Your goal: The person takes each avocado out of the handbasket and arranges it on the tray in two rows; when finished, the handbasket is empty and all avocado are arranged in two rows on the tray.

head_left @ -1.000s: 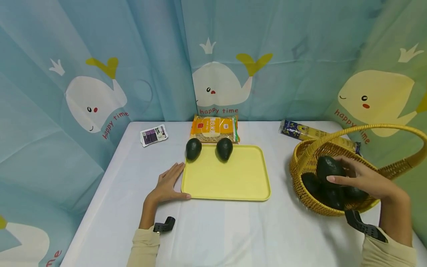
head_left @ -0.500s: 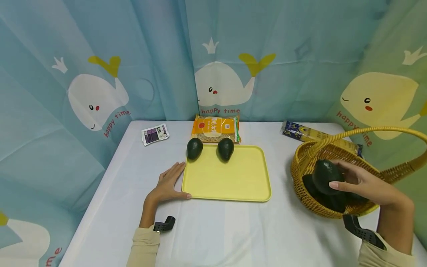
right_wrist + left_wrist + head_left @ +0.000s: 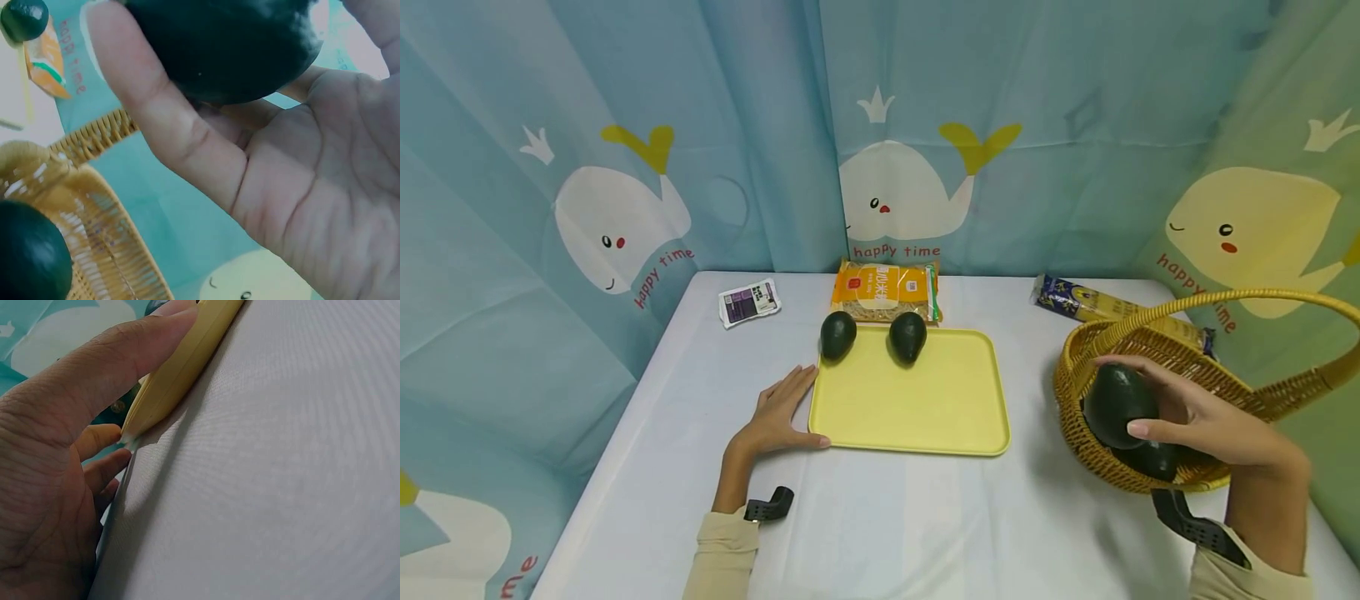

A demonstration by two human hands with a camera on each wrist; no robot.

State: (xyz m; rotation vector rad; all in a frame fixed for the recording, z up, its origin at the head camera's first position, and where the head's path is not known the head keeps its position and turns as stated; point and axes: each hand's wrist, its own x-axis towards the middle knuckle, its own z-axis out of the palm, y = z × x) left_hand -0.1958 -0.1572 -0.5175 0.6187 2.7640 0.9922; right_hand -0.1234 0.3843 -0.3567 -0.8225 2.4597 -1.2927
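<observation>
My right hand (image 3: pixel 1210 417) holds a dark green avocado (image 3: pixel 1120 404) over the wicker basket (image 3: pixel 1078 446), thumb on its near side and fingers behind. In the right wrist view the held avocado (image 3: pixel 231 47) fills the top, and another avocado (image 3: pixel 28 253) sits in the basket below. More dark fruit (image 3: pixel 1153 460) shows under the held one, partly covered. My left hand (image 3: pixel 775 417) rests at the left edge of the yellow tray (image 3: pixel 917 408), fingers straight and thumb at the near corner. Two avocados (image 3: pixel 838 335) (image 3: pixel 907 337) lie along the tray's far side.
Behind the tray lies an orange bag of grain (image 3: pixel 887 292). A small white and purple packet (image 3: pixel 750 302) is at the back left. A long blue and yellow package (image 3: pixel 1097 302) lies behind the basket, whose tall handle (image 3: pixel 1247 296) arches over it. Printed curtains hang behind the table.
My right hand has lifted the avocado from among the others and brought it left toward the basket's near left rim. My left hand stays in place on the tray.
</observation>
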